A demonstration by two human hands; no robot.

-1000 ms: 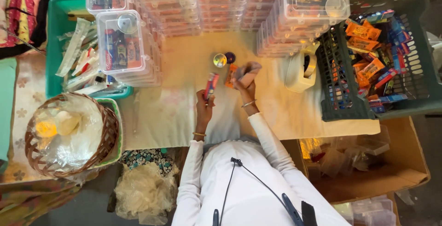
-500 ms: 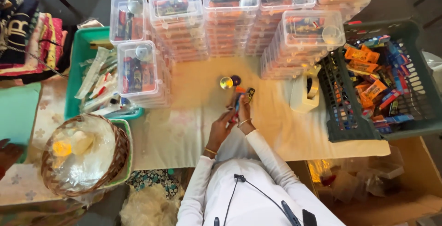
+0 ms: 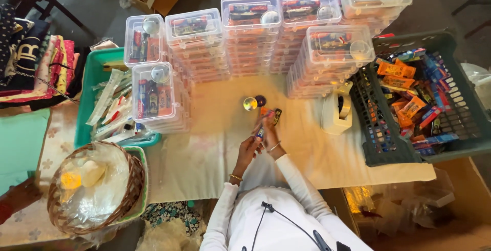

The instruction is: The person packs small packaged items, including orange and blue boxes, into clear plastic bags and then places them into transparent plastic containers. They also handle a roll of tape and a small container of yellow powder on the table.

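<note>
My left hand (image 3: 247,150) and my right hand (image 3: 269,134) meet over the cream tablecloth (image 3: 204,154), both closed on a small blue and red item (image 3: 260,133); its exact kind is too small to tell. Just beyond my fingers lie a small orange piece (image 3: 264,111) and a small black piece (image 3: 277,115). A little round mirror (image 3: 250,103) and a dark round lid (image 3: 261,99) lie further out. My sleeves are white.
Stacks of clear plastic boxes (image 3: 250,36) line the table's far side. A white tape dispenser (image 3: 335,113) and a dark green crate (image 3: 388,149) of packets are right. A teal tray (image 3: 84,108), a wicker basket (image 3: 56,215) and another person's hand (image 3: 20,197) are left.
My two hands, apart a second ago with the left one holding a red item, have come together on the small item. The view has shifted a little.
</note>
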